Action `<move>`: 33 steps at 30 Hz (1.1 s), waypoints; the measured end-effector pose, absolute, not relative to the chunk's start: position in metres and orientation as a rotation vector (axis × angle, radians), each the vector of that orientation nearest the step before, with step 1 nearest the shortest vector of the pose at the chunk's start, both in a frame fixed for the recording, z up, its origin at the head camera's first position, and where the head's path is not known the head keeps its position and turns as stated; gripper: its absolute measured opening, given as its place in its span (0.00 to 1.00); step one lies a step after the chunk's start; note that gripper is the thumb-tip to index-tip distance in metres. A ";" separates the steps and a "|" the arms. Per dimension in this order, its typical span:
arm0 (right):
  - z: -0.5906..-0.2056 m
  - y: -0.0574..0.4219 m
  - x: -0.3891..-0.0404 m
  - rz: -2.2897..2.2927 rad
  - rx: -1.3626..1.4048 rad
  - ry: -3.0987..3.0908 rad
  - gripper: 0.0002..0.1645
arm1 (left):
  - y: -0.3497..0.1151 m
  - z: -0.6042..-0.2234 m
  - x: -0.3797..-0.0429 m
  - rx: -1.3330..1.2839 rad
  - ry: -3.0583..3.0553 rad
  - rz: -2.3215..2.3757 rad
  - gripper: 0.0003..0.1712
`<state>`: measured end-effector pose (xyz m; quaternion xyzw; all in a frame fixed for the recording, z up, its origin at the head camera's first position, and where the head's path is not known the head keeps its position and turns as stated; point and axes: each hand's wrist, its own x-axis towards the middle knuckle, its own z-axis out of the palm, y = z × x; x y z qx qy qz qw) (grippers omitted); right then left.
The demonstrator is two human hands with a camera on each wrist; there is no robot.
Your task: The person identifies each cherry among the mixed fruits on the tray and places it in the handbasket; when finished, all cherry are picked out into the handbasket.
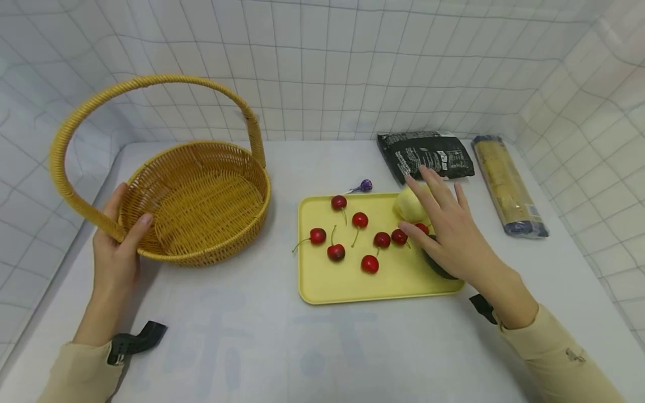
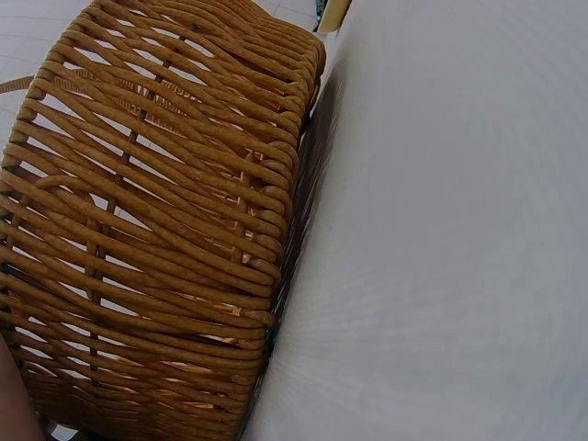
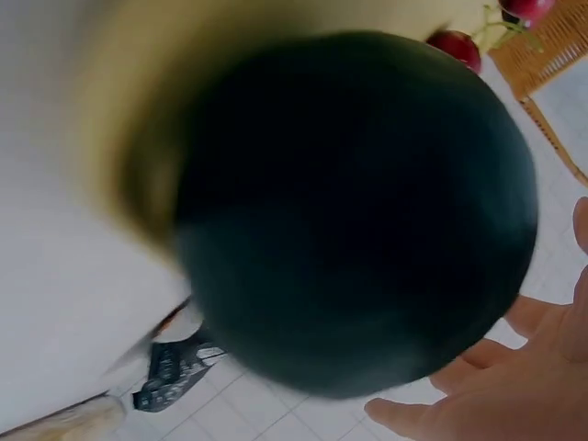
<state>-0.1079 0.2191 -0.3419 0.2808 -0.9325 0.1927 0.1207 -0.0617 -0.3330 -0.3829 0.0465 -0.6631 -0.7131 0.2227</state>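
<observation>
My left hand point(image 1: 117, 246) grips the near-left rim of a tan wicker basket point(image 1: 201, 254), thumb inside and fingers outside, near the foot of its tall handle. The basket's woven side point(image 2: 156, 211) fills much of the left wrist view. Over the right part of a yellow tray point(image 1: 327, 288), my right hand point(image 1: 448, 229) hovers with its fingers spread, holding nothing. Its fingers overlap a pale yellow round fruit point(image 1: 409, 207). Beneath the palm lies a dark, smooth, rounded thing point(image 3: 358, 220), mostly hidden from the head view. Several red cherries point(image 1: 370, 264) with stems lie about the tray.
Behind the tray are a purple-wrapped lollipop point(image 1: 365, 185) and a black printed packet point(image 1: 428, 154). A long clear pack of yellowish food point(image 1: 506, 184) lies at the right. White grid-patterned cloth walls point(image 1: 322, 67) stand around the back and sides of the white table point(image 1: 242, 336).
</observation>
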 end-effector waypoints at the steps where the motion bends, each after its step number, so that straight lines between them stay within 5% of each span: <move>1: -0.340 0.215 -0.110 0.570 0.826 -2.724 0.48 | -0.332 -0.383 -0.062 0.135 -1.831 -1.970 0.40; 21: -0.300 0.128 -0.150 0.774 0.848 -2.695 0.50 | -0.336 -0.383 -0.061 0.154 -1.901 -1.900 0.40; 33: -0.320 0.111 -0.168 0.893 0.817 -2.669 0.46 | -0.335 -0.384 -0.059 0.203 -2.102 -1.687 0.39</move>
